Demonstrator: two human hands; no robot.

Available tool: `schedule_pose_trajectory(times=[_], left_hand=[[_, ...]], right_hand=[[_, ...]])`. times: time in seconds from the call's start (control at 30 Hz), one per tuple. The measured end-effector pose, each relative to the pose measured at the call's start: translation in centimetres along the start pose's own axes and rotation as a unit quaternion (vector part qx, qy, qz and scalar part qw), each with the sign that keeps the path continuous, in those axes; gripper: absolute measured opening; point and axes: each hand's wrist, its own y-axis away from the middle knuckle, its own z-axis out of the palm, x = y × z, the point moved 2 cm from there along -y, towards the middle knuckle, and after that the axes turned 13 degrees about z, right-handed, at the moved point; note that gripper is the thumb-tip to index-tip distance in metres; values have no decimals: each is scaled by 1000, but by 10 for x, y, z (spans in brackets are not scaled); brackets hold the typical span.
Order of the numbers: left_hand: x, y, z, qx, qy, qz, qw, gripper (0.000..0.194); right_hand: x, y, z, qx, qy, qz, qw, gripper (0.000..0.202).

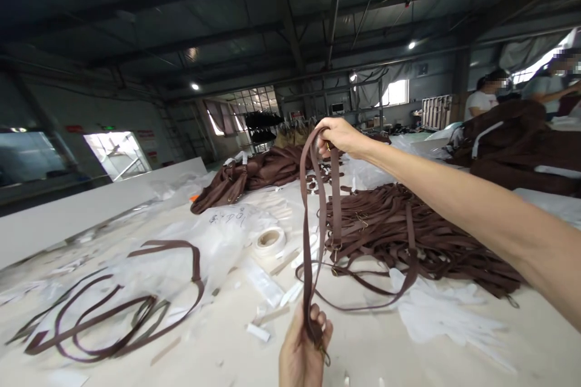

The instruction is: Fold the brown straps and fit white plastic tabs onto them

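Note:
A long brown strap [305,205] hangs in loops between my two hands above the table. Raised near the middle of the view, my right hand [338,138] is closed round its upper folds, with a small metal fitting by the fingers. Lower down, my left hand [306,338] grips the strap's bottom end, where a metal hook [325,358] shows. One length drops from the right hand toward a large heap of brown straps [376,224] and curves over the table. Whether it joins the heap I cannot tell.
Loose brown straps [109,338] lie coiled at left. A roll of white tape [269,240], plastic film [218,224] and white gloves [445,308] rest on the pale table [236,351]. Brown bags [263,172] are piled behind. Two people [483,97] are at the far right.

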Motion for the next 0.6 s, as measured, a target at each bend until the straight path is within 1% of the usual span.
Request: schedule_pose_trajectory(times=[0.07,0.17,0.27,0.33,0.37,0.43,0.53,0.6], left_hand=[[-2,14,3,-2,40,-55,998,26],[-9,32,5,-50,59,-122,989,32],[-16,42,6,-122,18,-164,979,29],[-18,43,9,-179,-38,-168,969,27],[-17,41,11,-202,-70,-154,965,28],[-13,33,15,-222,-126,-95,962,32],[4,11,21,-202,-191,50,959,34],[18,-6,26,-187,-236,135,944,33]], right_hand=[[-6,9,7,-19,-13,-2,1000,16],[-16,19,14,-42,-27,-13,999,16],[-24,24,16,-51,-37,-33,998,19],[-25,26,15,-52,-50,-45,996,20],[-25,28,15,-57,-55,-46,996,20],[-22,30,15,-73,-58,-35,995,15],[-15,35,20,-99,-75,-17,992,11],[-11,38,25,-110,-100,-9,989,12]])
